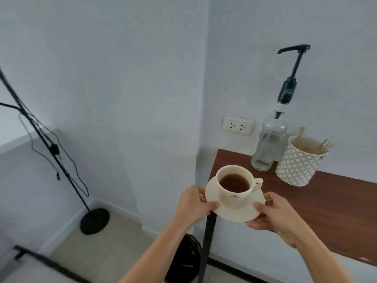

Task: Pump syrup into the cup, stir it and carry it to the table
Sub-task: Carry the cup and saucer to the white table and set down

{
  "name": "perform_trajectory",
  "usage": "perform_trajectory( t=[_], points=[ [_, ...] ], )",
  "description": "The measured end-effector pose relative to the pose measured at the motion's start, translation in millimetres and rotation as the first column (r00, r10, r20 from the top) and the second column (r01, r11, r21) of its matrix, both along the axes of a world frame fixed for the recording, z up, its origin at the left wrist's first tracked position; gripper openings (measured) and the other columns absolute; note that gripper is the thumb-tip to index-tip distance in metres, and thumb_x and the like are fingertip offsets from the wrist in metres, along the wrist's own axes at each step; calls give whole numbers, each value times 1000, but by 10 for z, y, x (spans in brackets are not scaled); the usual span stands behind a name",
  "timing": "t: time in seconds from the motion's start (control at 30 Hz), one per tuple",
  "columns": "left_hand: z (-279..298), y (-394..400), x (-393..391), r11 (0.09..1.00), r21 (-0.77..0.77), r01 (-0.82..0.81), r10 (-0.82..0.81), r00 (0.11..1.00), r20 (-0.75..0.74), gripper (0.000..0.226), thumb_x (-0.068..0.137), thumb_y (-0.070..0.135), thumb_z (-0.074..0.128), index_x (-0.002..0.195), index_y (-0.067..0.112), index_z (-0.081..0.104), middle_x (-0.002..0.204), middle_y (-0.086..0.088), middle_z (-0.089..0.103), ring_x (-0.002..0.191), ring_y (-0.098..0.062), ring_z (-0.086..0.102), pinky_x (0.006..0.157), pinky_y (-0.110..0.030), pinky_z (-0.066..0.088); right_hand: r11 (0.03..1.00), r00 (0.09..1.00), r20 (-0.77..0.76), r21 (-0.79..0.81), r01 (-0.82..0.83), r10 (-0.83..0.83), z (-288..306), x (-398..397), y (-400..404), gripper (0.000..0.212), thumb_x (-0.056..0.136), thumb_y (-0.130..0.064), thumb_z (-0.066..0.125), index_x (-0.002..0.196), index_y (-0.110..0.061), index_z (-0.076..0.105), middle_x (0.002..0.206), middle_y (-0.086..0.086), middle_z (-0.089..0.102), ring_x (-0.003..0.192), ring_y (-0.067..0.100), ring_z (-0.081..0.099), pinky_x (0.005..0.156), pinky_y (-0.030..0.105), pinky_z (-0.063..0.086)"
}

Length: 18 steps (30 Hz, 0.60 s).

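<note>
Cup: it stands upright on the saucer, filled with a dark drink, the handle turned to the right.
Grip: the saucer is held at its two opposite edges, by the left hand on the left rim and the right hand on the right rim; thumbs are laid on top, the other fingers are under it (mostly hidden).
Place: cup and saucer are held in the air, over the near left corner of the wooden counter, partly past its edge.
Key relation: the load lies between the hands and a little ahead of them; both are equally near, so the saucer must be kept level by both.
Edges: the syrup bottle and the patterned pot of wooden sticks stand behind, to the right, well apart from the cup.
Open room: to the left and down, bare floor is seen; a black stand is there, near the wall.
Step (judged): the carrying seems to be in hand; the target table is not seen.
Risk: the drink can spill if the saucer is tilted.
</note>
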<state>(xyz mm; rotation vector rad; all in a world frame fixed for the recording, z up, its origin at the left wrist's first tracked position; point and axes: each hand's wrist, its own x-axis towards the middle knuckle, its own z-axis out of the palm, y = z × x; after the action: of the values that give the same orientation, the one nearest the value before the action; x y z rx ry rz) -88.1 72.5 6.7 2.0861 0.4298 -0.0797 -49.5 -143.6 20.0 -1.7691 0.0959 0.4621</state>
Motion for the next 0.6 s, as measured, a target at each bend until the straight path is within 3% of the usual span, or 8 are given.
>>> perform_trajectory(
  t=[0.1, 0.17, 0.3, 0.4, 0.5, 0.6],
  points=[
    [73, 387, -472, 990, -98, -97, 100, 995, 28, 31, 80, 22, 84, 93, 23, 55, 64, 2, 73, 69, -11, 72, 87, -36, 59, 994, 994, 7, 15, -105, 105, 107, -241, 401, 13, 100, -2, 53, 113, -2, 53, 95, 33, 70, 60, 35, 75, 46, 31, 61],
    [101, 685, -865, 974, -156, -162, 173, 983, 54, 31, 80, 18, 84, 94, 20, 56, 70, -3, 77, 66, -13, 73, 80, -34, 61, 983, 984, -2, 42, -179, 179, 143, -458, 735, 15, 99, -3, 54, 114, -1, 53, 93, 34, 69, 58, 35, 75, 46, 32, 62],
    [128, 1302, -1840, 925, -217, -311, 337, 937, 93, 29, 81, 11, 83, 98, 14, 59, 77, -11, 77, 67, -17, 75, 65, -24, 60, 940, 943, -45, 107, -324, 331, 109, -1082, 1502, 18, 98, -1, 55, 116, 0, 52, 70, 32, 71, 48, 32, 72, 43, 33, 61],
    [80, 1722, -2629, 875, -229, -427, 457, 884, 95, 29, 82, 10, 83, 99, 14, 60, 85, -15, 80, 75, -24, 80, 68, -28, 63, 884, 888, -52, 137, -446, 456, 39, -1648, 2068, 13, 98, 1, 53, 111, 1, 52, 60, 30, 70, 45, 32, 71, 40, 31, 59],
    [-19, 2131, -3453, 812, -218, -542, 569, 817, 89, 33, 81, 8, 83, 88, 24, 56, 77, -7, 75, 63, -18, 75, 58, -21, 59, 814, 818, -48, 148, -562, 573, -73, -2293, 2636, 10, 98, 3, 52, 108, 2, 53, 57, 28, 70, 43, 32, 70, 38, 29, 58],
    [-131, 2467, -4273, 700, -224, -678, 704, 708, 58, 33, 81, 8, 84, 94, 20, 57, 81, -7, 75, 63, -19, 77, 58, -22, 61, 721, 721, -64, 150, -677, 690, -193, -2919, 3209, 15, 97, 3, 52, 113, 4, 53, 69, 35, 68, 43, 33, 70, 39, 31, 59]
  ],
)
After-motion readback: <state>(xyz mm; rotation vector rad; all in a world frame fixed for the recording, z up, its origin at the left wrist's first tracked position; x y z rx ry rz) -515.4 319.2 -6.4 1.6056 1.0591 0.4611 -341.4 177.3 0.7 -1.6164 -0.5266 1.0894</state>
